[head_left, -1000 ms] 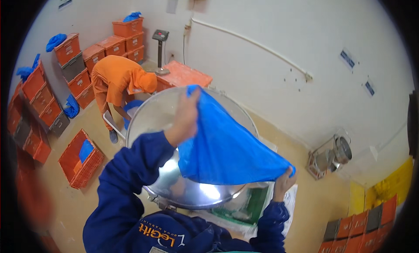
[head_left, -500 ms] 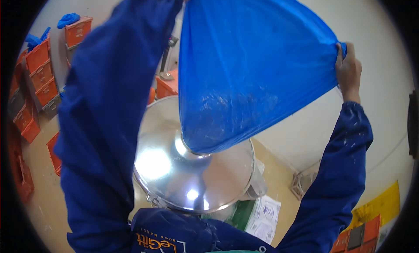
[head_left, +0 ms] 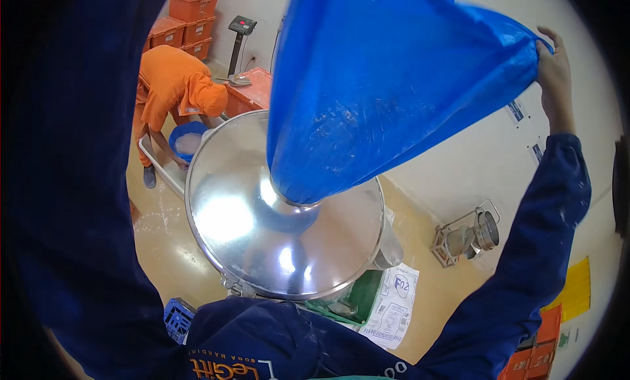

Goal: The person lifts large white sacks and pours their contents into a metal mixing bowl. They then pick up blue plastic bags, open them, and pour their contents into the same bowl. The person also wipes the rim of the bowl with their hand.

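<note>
A large blue plastic bag is held up high, its lower end narrowing into the round opening at the middle of a shiny steel cone-shaped lid. White powdery smudges show on the bag's lower part. At the upper right, my right hand is closed on a gathered corner of the bag. My left arm, in a dark blue sleeve, rises along the left side. The left hand lies beyond the top edge, out of sight. What is inside the bag's lower end is hidden.
A co-worker in orange bends over a blue tub of whitish material at left. Behind stand stacked orange crates and a scale. A metal machine is at right; papers lie near a green container.
My right hand has moved outward to the right and slightly up, pulling the bag's corner. My left hand has left the view. The view has shifted, and the co-worker now shows.
</note>
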Demonstrator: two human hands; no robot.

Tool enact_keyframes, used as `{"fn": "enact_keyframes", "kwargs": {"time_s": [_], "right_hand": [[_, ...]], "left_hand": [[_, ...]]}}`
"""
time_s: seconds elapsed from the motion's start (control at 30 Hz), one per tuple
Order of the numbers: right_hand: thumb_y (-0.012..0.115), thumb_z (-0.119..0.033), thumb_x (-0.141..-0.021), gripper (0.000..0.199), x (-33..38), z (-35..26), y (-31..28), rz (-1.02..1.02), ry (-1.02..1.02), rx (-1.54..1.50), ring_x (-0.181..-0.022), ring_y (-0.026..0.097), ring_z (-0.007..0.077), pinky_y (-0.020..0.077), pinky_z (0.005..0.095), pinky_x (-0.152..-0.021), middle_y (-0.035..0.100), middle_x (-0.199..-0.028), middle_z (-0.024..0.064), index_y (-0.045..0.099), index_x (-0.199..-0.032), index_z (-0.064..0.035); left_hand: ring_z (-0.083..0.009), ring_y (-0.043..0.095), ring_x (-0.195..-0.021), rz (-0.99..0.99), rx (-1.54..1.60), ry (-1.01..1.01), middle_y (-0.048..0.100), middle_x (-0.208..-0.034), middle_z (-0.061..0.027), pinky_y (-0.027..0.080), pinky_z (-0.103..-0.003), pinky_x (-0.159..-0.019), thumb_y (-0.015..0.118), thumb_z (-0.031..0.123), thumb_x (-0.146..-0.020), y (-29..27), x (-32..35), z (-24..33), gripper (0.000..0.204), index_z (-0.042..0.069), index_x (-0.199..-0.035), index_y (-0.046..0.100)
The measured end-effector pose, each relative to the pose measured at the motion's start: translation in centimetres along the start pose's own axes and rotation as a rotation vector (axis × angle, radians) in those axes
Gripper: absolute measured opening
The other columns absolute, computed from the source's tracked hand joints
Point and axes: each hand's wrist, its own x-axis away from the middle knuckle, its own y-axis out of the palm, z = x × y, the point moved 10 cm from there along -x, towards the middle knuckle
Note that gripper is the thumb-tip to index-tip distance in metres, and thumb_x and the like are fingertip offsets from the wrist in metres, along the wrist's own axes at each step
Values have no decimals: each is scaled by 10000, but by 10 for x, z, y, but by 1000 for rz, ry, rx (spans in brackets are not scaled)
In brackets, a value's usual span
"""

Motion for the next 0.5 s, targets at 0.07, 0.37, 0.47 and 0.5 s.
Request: {"fn": "enact_keyframes", "kwargs": {"time_s": [0.07,0.37,0.47,0.5], "right_hand": [[486,-401,-948,459,20,-32,47,-197,76,-467,-891,650,366,504,411,-817,666,-923,223,588,-1171,-13],[552,-539,-878,605,-22,-65,74,-285,-280,275,-945,646,350,500,423,-868,661,-1036,207,637,-1089,22],[515,-506,-907,570,-4,-59,99,-129,-307,464,-847,653,372,507,419,-810,671,-894,222,640,-1076,24],[508,-596,-873,658,5,-60,116,-142,-430,419,-798,663,357,510,421,-791,674,-843,217,679,-945,36]], "left_hand": [[-225,572,-842,-52,-45,94,608,-954,-117,466,-349,-742,556,367,-916,17,15,24,413,17,-1135,548],[-268,595,-1007,44,97,506,594,-1120,-183,478,-343,-847,587,313,-896,71,97,86,438,16,-1205,494],[-228,604,-1002,423,243,570,642,-1065,-120,455,-342,-855,592,194,-896,110,150,-1,257,19,-1083,602],[-255,596,-1062,299,333,344,639,-1109,-135,441,-349,-912,572,179,-903,133,182,-47,260,21,-1108,592]]}}
